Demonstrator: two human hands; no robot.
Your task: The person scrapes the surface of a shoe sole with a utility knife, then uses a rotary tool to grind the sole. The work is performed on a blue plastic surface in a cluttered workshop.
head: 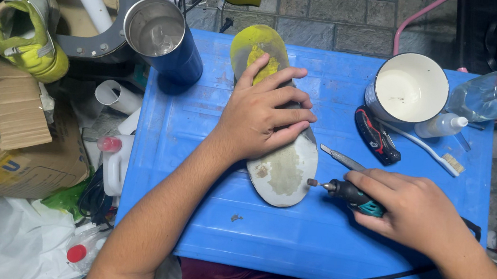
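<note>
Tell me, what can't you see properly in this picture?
Head view only:
- Middle of the shoe sole: covered by the left hand.
- Rotary tool body: wrapped in the right hand.
- Clear bottle: cut off by the right edge.
- Whether the grinding tip touches the sole: too small.

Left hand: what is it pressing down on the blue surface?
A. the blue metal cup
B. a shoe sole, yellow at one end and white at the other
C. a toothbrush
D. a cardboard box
B. The left hand lies flat across the shoe sole on the blue surface, while the right hand holds a rotary tool with its tip at the sole's white end.
</note>
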